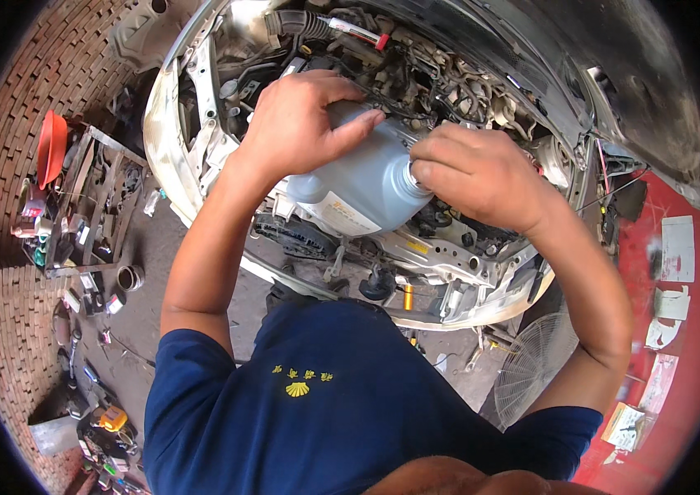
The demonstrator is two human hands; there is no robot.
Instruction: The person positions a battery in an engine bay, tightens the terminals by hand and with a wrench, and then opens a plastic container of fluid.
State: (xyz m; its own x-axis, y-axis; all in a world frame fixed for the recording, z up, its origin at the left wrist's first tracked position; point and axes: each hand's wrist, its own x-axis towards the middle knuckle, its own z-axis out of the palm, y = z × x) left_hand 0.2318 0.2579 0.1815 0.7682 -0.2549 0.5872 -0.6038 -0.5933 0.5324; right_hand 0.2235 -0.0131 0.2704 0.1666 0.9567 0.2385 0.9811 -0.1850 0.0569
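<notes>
We're gripping the pale-blue plastic jug [350, 186] left hand [299, 120], right hand [482, 169] pinching its neck [408, 176], over engine bay [467, 92]

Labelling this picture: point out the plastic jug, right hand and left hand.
Plastic jug [366, 177], head view: pale-blue side wall.
Right hand [482, 172], head view: back of hand.
Left hand [299, 117], head view: back of hand.

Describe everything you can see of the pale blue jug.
The jug is translucent pale blue and looks plastic, with a printed white label and a round neck. It is over the open engine bay, neck toward the right; whether it rests there is unclear. The left hand grips its upper left part; the right hand curls its fingers at the neck, hiding whether it is capped.
</notes>
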